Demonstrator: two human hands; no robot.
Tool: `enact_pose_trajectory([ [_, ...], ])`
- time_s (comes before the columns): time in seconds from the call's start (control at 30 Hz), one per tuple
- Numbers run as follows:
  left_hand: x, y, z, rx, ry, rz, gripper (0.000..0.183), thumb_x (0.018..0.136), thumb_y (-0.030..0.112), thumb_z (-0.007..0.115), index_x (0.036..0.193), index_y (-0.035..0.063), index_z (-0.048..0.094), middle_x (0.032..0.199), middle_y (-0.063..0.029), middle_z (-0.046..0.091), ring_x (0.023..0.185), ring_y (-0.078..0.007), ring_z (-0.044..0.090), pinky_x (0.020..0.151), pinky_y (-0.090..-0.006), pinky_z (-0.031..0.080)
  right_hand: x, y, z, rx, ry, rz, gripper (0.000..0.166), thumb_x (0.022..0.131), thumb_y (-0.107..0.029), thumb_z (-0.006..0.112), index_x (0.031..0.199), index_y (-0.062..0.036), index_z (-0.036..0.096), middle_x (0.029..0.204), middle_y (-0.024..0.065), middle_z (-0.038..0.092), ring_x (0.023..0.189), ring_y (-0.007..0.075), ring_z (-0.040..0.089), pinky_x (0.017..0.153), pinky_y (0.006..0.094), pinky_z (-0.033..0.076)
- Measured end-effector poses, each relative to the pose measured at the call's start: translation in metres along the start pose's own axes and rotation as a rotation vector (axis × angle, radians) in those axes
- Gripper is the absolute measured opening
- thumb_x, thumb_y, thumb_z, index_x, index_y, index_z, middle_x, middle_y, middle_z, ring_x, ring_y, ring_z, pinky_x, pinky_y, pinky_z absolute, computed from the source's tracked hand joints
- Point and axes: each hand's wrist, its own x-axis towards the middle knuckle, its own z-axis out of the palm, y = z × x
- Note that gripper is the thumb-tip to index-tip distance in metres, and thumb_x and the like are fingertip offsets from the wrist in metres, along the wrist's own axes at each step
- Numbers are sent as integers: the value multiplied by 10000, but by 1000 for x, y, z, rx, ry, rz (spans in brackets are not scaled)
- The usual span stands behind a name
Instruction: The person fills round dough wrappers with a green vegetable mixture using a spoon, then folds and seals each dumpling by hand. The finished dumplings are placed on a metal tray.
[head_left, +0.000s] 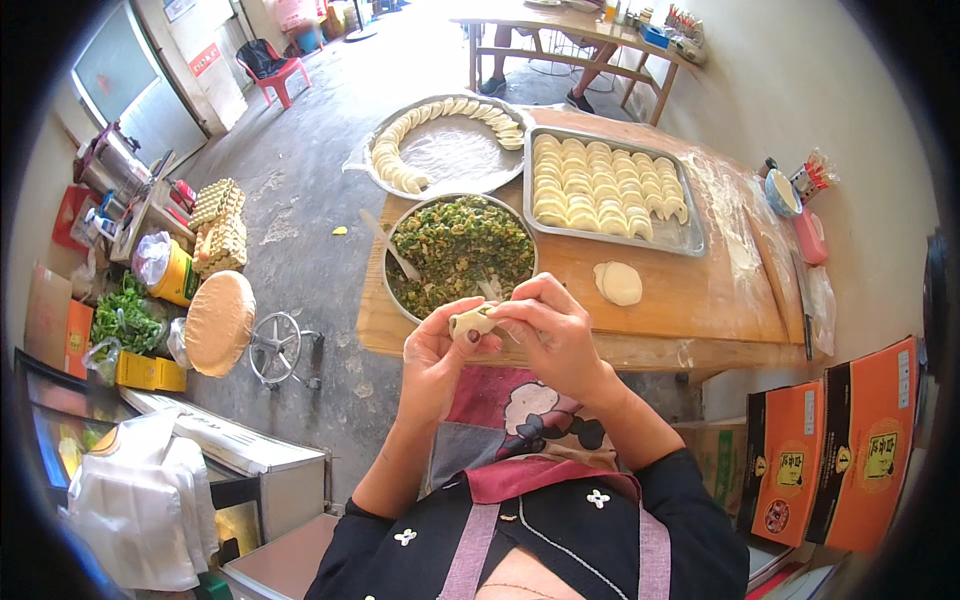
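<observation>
Both my hands meet just past the table's near edge, in front of a metal bowl of chopped green filling (461, 240). My left hand (442, 341) holds a partly folded dumpling (472, 322) between thumb and fingers. The fingertips of my right hand (551, 326) pinch its right end. A light-coloured spoon (391, 246) leans in the bowl. Right of the bowl, a few round dough wrappers (621, 283) lie overlapping on the board. Dumplings in rows fill most of a rectangular metal tray (696, 244). A round tray (450, 156) holds a curved line of dumplings along its rim.
A rolling pin (766, 262) and a long knife (804, 307) lie at the right of the floured wooden board (712, 315). A blue-patterned bowl (782, 192) stands beyond them. Left on the floor is a round-topped stool (220, 322). Another person's legs (501, 56) show under the far table.
</observation>
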Motion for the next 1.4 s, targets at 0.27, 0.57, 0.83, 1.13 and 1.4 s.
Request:
enact_pose_trajectory([
  [0.27, -7, 3, 7, -41, -17, 37, 381, 993, 69, 629, 1349, -45, 554, 1377, -188, 591, 1002, -185, 688, 916, -337, 578, 1, -12, -8, 162, -32, 296, 115, 840, -25, 740, 949, -3, 709, 916, 84, 639, 750, 157, 627, 667, 292, 506],
  [0.57, -9, -5, 7, -22, -88, 74, 385, 979, 10, 614, 1355, -51, 558, 1408, -196, 564, 1002, -193, 688, 904, -349, 590, -6, -10, 1, 185, 38, 219, 122, 843, -4, 722, 964, -1, 728, 856, 102, 660, 719, 207, 638, 641, 309, 508],
  [0.83, -11, -3, 11, 13, -52, 86, 423, 964, -50, 592, 1383, -75, 538, 1353, -167, 591, 1058, -216, 679, 921, -347, 587, -1, -19, 0, 47, 107, 30, 103, 794, -1, 746, 892, -12, 717, 834, 103, 662, 747, 256, 652, 650, 351, 526],
  [1.13, -16, 13, 19, 320, -32, 75, 517, 934, -110, 567, 1442, -30, 509, 1309, -146, 635, 1062, -167, 662, 919, -294, 560, 6, -24, -8, -141, 62, -118, 116, 761, 1, 738, 868, -35, 710, 841, 86, 663, 730, 255, 631, 656, 349, 524],
  [1.4, -19, 30, 26, 544, -22, 50, 654, 884, -81, 644, 1499, 27, 451, 1178, -120, 718, 983, -108, 661, 859, -268, 553, 12, -31, -19, -167, -153, -219, 151, 726, -4, 742, 866, -53, 719, 822, 70, 633, 731, 259, 625, 630, 363, 531],
])
